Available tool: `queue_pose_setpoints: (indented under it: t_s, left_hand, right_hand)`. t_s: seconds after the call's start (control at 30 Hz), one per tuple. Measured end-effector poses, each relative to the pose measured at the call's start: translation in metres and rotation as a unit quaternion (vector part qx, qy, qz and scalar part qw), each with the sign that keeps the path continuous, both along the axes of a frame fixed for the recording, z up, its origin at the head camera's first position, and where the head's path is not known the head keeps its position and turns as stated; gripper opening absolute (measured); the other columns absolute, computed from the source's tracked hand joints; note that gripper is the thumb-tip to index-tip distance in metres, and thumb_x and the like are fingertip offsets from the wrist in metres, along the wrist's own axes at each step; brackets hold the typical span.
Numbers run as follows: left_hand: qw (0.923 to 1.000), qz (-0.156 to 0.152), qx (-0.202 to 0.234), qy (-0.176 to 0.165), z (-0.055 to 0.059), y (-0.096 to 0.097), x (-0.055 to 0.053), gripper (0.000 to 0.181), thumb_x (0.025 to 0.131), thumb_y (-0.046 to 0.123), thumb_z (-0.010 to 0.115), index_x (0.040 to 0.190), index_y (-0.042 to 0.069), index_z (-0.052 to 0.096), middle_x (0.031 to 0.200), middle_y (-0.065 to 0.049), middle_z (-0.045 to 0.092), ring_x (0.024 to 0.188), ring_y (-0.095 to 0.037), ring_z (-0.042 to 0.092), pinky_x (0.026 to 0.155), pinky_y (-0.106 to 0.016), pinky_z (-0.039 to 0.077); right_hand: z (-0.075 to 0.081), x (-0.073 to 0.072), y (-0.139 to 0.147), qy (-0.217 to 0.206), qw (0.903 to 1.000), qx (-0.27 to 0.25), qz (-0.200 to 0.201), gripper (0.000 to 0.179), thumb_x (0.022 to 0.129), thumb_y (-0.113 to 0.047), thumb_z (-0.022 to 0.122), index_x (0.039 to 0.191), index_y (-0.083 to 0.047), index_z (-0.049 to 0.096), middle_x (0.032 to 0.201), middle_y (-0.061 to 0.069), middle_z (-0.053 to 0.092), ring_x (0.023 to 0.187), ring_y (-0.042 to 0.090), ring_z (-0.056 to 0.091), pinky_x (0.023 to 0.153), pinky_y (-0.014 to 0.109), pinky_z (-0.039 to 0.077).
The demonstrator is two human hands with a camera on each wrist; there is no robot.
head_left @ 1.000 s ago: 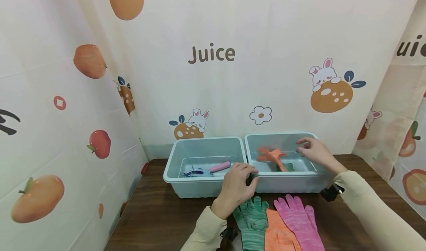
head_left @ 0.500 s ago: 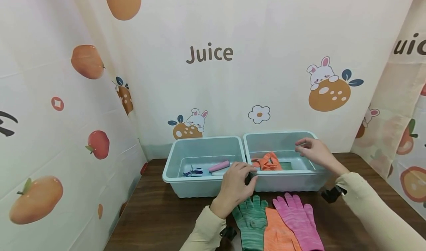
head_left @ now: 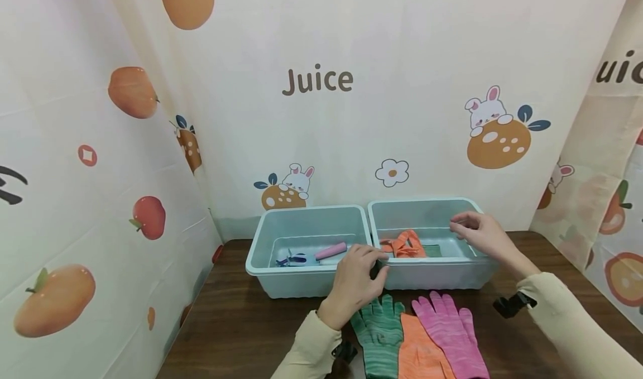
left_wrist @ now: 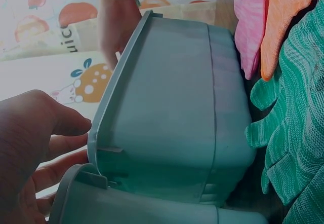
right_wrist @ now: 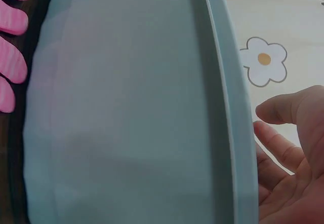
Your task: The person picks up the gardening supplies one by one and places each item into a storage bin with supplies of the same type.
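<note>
My left hand (head_left: pixel 354 278) is over the near edges of two light-blue bins, where they meet, fingers loosely bent around nothing. In the left wrist view, its fingertips sit right at the rim of the right bin (left_wrist: pixel 167 87). My right hand (head_left: pixel 484 236) hovers over that bin's right end, thumb and fingers bent with nothing between them. An orange glove (head_left: pixel 408 245) lies crumpled inside the right bin, beside a flat green piece (head_left: pixel 432 250). In front of the bins, a green glove (head_left: pixel 380 337), an orange glove (head_left: pixel 422 351) and a pink glove (head_left: pixel 454 334) lie side by side.
The left bin (head_left: pixel 296 284) holds a pink cylinder (head_left: pixel 331 251) and a blue-purple item (head_left: pixel 293 260). Both bins stand at the back of a dark wooden table (head_left: pixel 226 329), against a printed curtain (head_left: pixel 427 89).
The orange glove, blurred in the air over the right bin a second ago, has dropped and lies inside it. My right hand has shifted slightly right; the left has stayed put.
</note>
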State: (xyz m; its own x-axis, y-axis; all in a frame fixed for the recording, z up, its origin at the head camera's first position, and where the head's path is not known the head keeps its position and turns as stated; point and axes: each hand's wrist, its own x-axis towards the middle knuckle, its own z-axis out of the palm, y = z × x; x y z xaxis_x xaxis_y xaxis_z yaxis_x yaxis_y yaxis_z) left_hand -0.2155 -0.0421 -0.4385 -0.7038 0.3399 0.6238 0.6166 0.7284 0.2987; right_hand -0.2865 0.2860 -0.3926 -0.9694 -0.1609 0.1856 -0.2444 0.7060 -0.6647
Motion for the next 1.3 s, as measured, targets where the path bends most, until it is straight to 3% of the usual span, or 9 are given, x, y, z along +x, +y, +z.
queue_pose_setpoints:
  t_s: [0.17, 0.33, 0.67, 0.73, 0.97, 1.1, 1.3]
  left_hand:
    - [1.0, 0.003, -0.001, 0.001, 0.0, 0.0, 0.0, 0.017, 0.098, 0.028, 0.078, 0.114, 0.02, 0.082, 0.116, 0.004, 0.078, 0.11, -0.016, 0.069, 0.089, -0.032, 0.061]
    - [1.0, 0.004, 0.001, 0.002, 0.0, -0.001, 0.0, 0.017, 0.098, 0.028, 0.078, 0.113, 0.02, 0.082, 0.115, 0.004, 0.078, 0.109, -0.016, 0.069, 0.088, -0.032, 0.061]
    - [0.9999, 0.003, -0.004, 0.014, -0.004, 0.001, -0.002, 0.017, 0.098, 0.027, 0.077, 0.114, 0.021, 0.082, 0.114, 0.006, 0.078, 0.108, -0.015, 0.069, 0.087, -0.029, 0.06]
    - [0.9999, 0.003, -0.002, 0.013, -0.003, 0.0, -0.003, 0.017, 0.098, 0.028, 0.078, 0.113, 0.021, 0.082, 0.114, 0.006, 0.078, 0.108, -0.015, 0.069, 0.086, -0.03, 0.061]
    - [0.9999, 0.004, -0.001, 0.013, -0.002, 0.001, -0.002, 0.017, 0.098, 0.027, 0.078, 0.113, 0.021, 0.082, 0.114, 0.005, 0.078, 0.109, -0.016, 0.069, 0.087, -0.032, 0.061]
    - [0.9997, 0.003, -0.003, 0.022, -0.002, 0.002, -0.003, 0.017, 0.097, 0.027, 0.079, 0.113, 0.021, 0.082, 0.113, 0.006, 0.078, 0.108, -0.015, 0.069, 0.087, -0.031, 0.061]
    - [0.9999, -0.003, 0.004, 0.015, -0.002, 0.002, -0.002, 0.018, 0.098, 0.026, 0.078, 0.114, 0.019, 0.082, 0.114, 0.005, 0.078, 0.108, -0.016, 0.069, 0.088, -0.032, 0.061]
  right_hand:
    - [-0.001, 0.009, 0.001, 0.005, 0.9999, -0.009, -0.007, 0.041, 0.109, -0.032, 0.062, 0.131, 0.001, 0.067, 0.114, 0.018, 0.076, 0.087, 0.003, 0.066, 0.071, 0.023, 0.054]
    - [-0.001, 0.016, 0.002, 0.012, 0.9989, -0.044, -0.003, 0.041, 0.109, -0.031, 0.062, 0.133, 0.002, 0.067, 0.12, 0.024, 0.075, 0.086, -0.008, 0.065, 0.073, 0.02, 0.058]
    - [-0.002, 0.034, 0.001, 0.03, 0.9959, -0.082, 0.021, 0.038, 0.108, -0.024, 0.065, 0.132, 0.005, 0.067, 0.12, 0.025, 0.075, 0.088, -0.006, 0.071, 0.076, 0.015, 0.058]
    - [-0.002, 0.038, 0.0, 0.037, 0.9951, -0.087, 0.026, 0.036, 0.107, -0.023, 0.067, 0.13, 0.005, 0.067, 0.117, 0.02, 0.077, 0.089, -0.006, 0.072, 0.076, 0.015, 0.058]
    - [-0.001, 0.051, -0.001, 0.056, 0.9934, -0.095, 0.033, 0.032, 0.104, -0.022, 0.071, 0.126, 0.0, 0.07, 0.103, -0.016, 0.077, 0.09, 0.0, 0.074, 0.075, 0.017, 0.058]
    - [-0.004, 0.057, 0.001, 0.058, 0.9922, -0.106, 0.031, 0.029, 0.104, -0.021, 0.071, 0.126, -0.002, 0.07, 0.102, -0.023, 0.074, 0.09, 0.0, 0.074, 0.075, 0.017, 0.059]
    - [-0.012, 0.063, 0.001, 0.087, 0.9843, -0.148, 0.039, 0.017, 0.102, -0.009, 0.071, 0.119, -0.004, 0.072, 0.099, -0.021, 0.076, 0.087, 0.001, 0.075, 0.074, 0.017, 0.06]
